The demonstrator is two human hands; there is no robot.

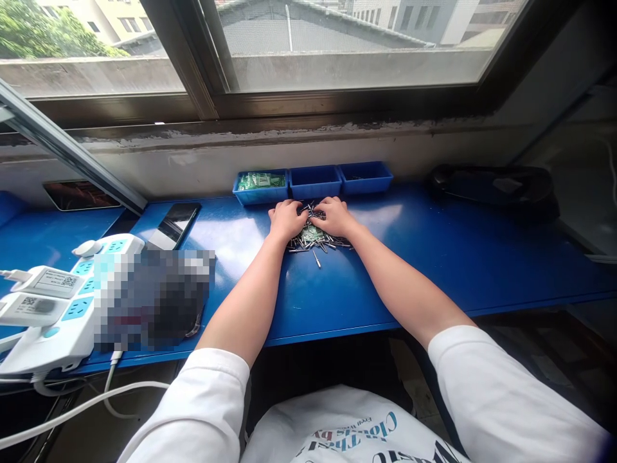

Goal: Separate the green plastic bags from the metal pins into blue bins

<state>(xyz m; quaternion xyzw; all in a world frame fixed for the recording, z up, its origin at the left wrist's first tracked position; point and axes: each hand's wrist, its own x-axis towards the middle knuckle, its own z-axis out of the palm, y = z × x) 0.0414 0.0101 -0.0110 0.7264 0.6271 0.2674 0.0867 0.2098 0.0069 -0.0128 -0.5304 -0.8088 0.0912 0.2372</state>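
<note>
A pile of slim metal pins (318, 242), silvery with dark parts, lies on the blue table just in front of the bins. Some small green pieces (312, 230), like circuit boards, show among them. My left hand (288, 218) curls its fingers round the left side of the pile. From the right, my right hand (334, 216) is curled over it the same way, thumbs facing each other. Pins touch both hands; how many are in the fingers is hidden. One loose pin (317, 259) lies apart, nearer to me.
Behind the pile stand three joined blue bins: the left bin (260, 197) contains green boards, beside the middle bin (315, 189) and right bin (366, 186). A phone (176, 225), a power strip (123, 241) and a blurred-out item (154, 299) lie left. A black case (494, 186) sits right.
</note>
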